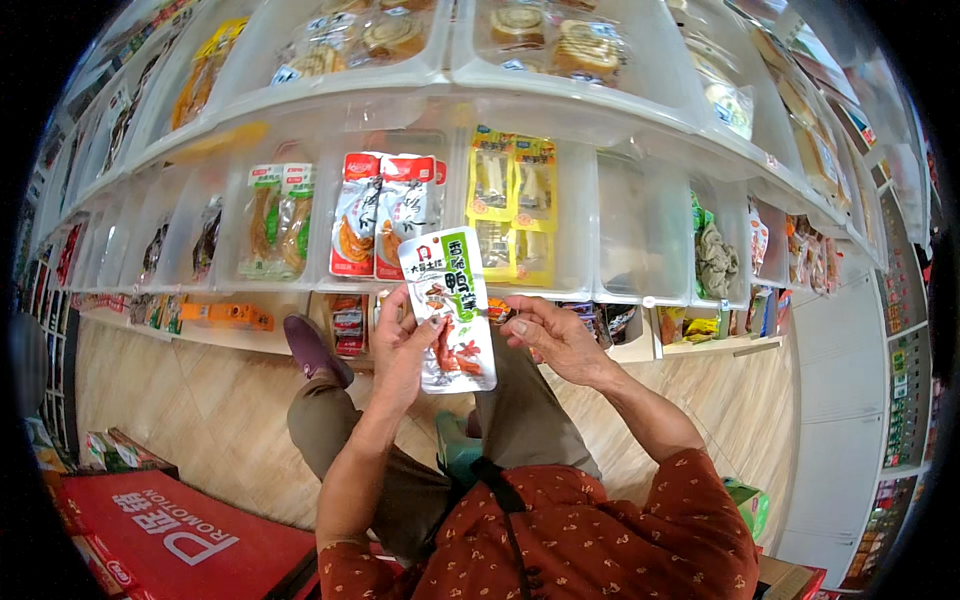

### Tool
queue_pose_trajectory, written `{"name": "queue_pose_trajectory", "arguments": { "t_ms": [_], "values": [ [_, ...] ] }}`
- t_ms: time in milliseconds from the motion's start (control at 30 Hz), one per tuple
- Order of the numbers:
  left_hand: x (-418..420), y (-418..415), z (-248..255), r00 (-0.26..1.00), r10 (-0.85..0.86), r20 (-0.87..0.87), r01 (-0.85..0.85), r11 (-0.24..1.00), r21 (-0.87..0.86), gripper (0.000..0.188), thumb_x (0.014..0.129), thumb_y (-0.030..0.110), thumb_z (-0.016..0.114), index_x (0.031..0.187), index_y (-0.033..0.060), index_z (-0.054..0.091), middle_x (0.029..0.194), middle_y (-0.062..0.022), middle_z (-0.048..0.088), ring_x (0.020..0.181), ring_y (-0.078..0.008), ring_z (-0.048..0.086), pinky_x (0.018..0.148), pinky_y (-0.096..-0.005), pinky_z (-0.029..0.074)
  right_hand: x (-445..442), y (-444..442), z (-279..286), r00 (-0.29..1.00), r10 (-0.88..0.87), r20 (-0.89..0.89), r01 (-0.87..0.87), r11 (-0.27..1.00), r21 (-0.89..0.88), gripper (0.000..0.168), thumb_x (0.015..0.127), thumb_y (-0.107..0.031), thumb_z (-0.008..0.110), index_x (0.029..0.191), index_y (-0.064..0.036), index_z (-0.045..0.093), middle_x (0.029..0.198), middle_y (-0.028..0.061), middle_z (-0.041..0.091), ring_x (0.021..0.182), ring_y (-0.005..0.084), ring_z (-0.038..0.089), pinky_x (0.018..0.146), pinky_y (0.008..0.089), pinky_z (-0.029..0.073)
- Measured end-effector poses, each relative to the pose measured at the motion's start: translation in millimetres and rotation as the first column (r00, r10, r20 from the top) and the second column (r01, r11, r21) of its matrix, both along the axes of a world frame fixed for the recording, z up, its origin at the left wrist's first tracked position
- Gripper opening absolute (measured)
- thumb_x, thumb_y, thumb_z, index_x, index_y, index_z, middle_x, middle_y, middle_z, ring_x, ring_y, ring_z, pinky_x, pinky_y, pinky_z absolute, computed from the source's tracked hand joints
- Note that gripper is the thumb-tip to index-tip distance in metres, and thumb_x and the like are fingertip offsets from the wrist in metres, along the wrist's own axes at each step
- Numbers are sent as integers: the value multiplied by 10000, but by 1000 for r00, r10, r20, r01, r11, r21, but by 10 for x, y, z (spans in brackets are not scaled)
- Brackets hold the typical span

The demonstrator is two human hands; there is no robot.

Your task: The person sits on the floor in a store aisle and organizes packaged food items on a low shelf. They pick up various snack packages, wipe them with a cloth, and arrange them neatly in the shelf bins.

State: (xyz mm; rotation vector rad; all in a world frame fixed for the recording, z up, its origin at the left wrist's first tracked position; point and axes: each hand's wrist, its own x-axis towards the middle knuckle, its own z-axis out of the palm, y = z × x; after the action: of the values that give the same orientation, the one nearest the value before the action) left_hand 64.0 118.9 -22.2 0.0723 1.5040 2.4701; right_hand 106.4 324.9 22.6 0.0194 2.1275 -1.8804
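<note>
My left hand (397, 337) grips a white snack packet (442, 360) by its left edge, thumb across the front. The packet bears writing on a green strip and a picture of reddish-brown food. To its right, my right hand (559, 337) is raised with its fingers loosely bent and apart, and I see nothing held in it. Beyond the packet, a clear plastic bin (322, 281) holds red-and-white packets (356, 217). Yellow packets (495, 180) lie in the bin to the right of those.
Packaged bread rolls (585, 49) fill bins on the upper tier. Green-and-clear packets (277, 217) and a crumpled grey-green cloth (716, 259) sit in other bins. A low shelf (686, 349) holds more snacks. Behind me is a red promotion display (180, 532); a green stool (456, 442) stands beneath me.
</note>
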Motion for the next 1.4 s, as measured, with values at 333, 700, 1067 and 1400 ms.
{"name": "queue_pose_trajectory", "arguments": {
  "t_ms": [333, 700, 1067, 1400],
  "values": [
    [116, -50, -60, 995, 104, 11, -104, 987, 124, 505, 789, -76, 509, 1244, 39, 323, 1102, -123, 527, 941, -152, 546, 803, -271, 463, -22, -400, -476, 992, 58, -116, -44, 992, 115, 234, 856, -211, 557, 954, -2, 598, 766, 8, 589, 727, 52, 496, 640, 229, 421],
    [136, -113, -21, 994, 103, 34, -106, 986, 127, 497, 787, -59, 529, 1241, 31, 346, 973, -109, 598, 882, -136, 575, 758, -252, 468, -49, -364, -661, 990, 84, -116, -89, 995, -36, 193, 846, -204, 579, 931, -41, 639, 675, -26, 565, 597, 31, 483, 524, 202, 424],
    [189, -115, -10, 992, 104, -66, -104, 995, 6, 497, 784, -62, 539, 1232, 14, 338, 951, -110, 598, 849, -125, 575, 724, -250, 472, -64, -431, -497, 998, 41, -55, -45, 995, -90, 189, 850, -160, 569, 987, -34, 600, 804, -29, 588, 669, 30, 491, 577, 195, 426],
    [142, -134, -142, 989, -60, 138, 18, 959, 284, 422, 799, -52, 508, 1206, 5, 413, 1063, -128, 568, 925, -186, 574, 811, -322, 478, 0, -447, -635, 996, -35, 81, 59, 946, -317, 191, 841, -73, 553, 1015, -4, 593, 931, 19, 610, 815, 65, 538, 747, 235, 450]
  ]
}}
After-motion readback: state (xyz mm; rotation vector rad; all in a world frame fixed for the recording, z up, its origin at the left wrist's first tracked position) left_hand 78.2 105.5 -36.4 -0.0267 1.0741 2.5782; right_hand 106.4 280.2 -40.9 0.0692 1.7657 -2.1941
